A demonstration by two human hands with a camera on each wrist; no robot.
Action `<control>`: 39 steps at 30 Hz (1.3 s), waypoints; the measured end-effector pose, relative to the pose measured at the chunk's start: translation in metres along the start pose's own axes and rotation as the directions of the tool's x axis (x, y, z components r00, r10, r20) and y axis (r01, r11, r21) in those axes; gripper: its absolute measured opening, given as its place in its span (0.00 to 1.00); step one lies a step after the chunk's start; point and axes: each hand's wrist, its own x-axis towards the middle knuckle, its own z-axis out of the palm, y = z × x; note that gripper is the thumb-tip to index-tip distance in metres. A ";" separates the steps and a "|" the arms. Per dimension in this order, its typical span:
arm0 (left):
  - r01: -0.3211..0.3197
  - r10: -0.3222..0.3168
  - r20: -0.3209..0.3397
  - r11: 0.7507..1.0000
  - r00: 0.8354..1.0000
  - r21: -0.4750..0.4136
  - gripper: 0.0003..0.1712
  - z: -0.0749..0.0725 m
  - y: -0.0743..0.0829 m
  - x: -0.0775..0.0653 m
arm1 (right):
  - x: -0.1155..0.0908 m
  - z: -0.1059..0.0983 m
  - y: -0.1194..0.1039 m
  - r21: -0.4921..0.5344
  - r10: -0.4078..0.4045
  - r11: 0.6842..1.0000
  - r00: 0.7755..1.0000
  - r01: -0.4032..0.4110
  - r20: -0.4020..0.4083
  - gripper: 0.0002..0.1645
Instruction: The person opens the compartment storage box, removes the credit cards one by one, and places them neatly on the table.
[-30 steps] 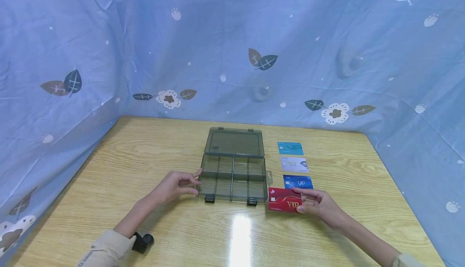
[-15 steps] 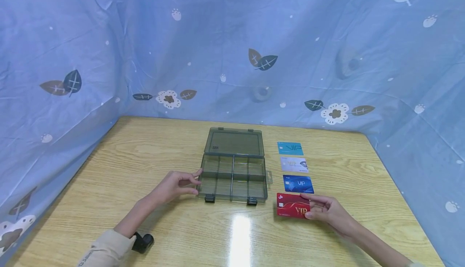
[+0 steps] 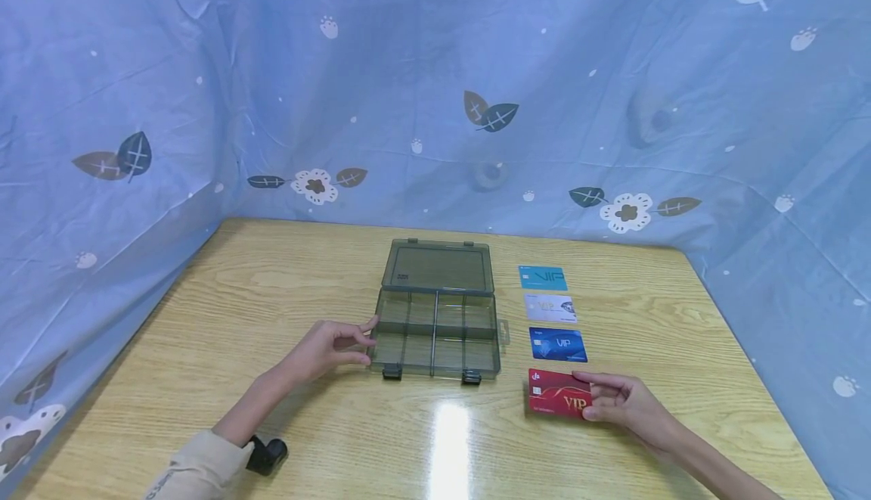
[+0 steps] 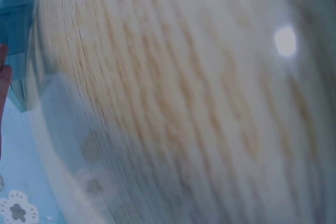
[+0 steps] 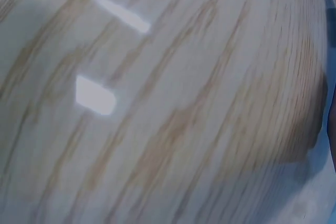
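Observation:
In the head view, my right hand (image 3: 633, 411) pinches a red VIP card (image 3: 556, 392) by its right end between thumb and fingers. The card is held just over the table, with a shadow along its lower left. My left hand (image 3: 327, 350) is at the left wall of a smoky, see-through divided box (image 3: 435, 330), fingertips and thumb right at its side. The box's lid (image 3: 439, 267) lies folded back behind it, and its compartments hold nothing visible. In the left wrist view, fingertips (image 4: 3, 74) touch the box's edge (image 4: 18, 19).
Right of the box, a blue card (image 3: 558, 344), a silvery card (image 3: 551, 308) and a teal card (image 3: 543, 277) lie in a column. A black object (image 3: 267, 454) sits by my left sleeve. Blue patterned cloth (image 3: 408, 91) hangs behind the wooden table (image 3: 286, 273).
My right hand has drawn the red card to the right and nearer to me, away from the box and off the blue card it overlapped. The left hand has stayed put.

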 end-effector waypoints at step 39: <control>0.019 -0.019 -0.003 1.000 1.000 0.011 0.11 0.001 0.000 -0.001 | -0.001 -0.022 -0.008 -0.404 -0.079 0.913 0.996 0.058 -0.034 0.36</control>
